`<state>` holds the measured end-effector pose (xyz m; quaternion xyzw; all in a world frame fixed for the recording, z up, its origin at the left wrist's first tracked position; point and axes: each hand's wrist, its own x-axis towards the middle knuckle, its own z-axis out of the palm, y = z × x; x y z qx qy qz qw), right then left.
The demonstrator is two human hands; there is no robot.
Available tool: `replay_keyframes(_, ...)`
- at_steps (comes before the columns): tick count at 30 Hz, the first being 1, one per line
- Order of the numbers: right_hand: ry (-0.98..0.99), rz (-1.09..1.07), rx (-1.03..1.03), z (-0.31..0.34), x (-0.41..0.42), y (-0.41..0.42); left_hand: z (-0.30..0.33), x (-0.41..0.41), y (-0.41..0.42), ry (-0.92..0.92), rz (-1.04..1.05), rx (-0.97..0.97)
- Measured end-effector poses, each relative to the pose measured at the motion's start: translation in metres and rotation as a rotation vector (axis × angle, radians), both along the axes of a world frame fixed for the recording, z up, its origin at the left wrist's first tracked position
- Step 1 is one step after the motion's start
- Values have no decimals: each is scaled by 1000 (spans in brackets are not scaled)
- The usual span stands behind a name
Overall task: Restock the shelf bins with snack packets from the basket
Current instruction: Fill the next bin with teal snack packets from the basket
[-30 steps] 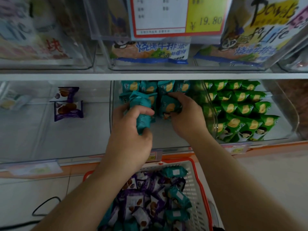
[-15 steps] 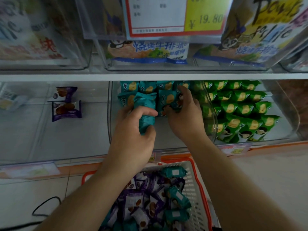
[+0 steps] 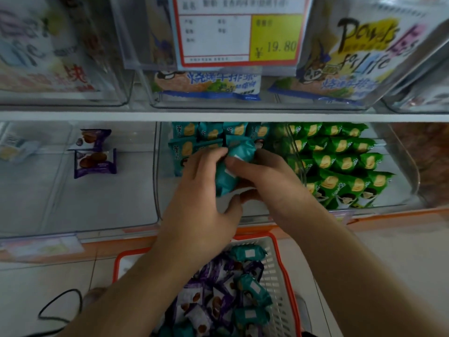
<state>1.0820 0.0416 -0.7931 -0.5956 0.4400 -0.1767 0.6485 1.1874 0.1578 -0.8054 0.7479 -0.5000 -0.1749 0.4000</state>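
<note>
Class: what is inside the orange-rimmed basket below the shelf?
The basket holds purple packets and teal packets. The left forearm covers its left part.

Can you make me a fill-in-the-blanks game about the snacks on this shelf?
1. Both hands hold a ____ packet.
2. The basket has an ____ rim.
3. The left bin has ____ purple packets.
4. The yellow price tag says ____.

Missing words: teal; orange; two; 19.80
</note>
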Motion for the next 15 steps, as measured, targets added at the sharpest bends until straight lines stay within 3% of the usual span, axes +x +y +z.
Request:
replay_keyframes(4,-186,10,119,0,-12,-10,-1,4,-5,219,96,20)
replay_keyframes(8,-210,50,122,-5,-11,-10,-5,10,-10,254,126,65)
replay_keyframes(13,233,-9,-395,-7,-6,-6,-4,2,-10,180,131,30)
replay_keyframes(15,258,-74,-459,-9,-3,-5,-6,2,-10,127,135,22)
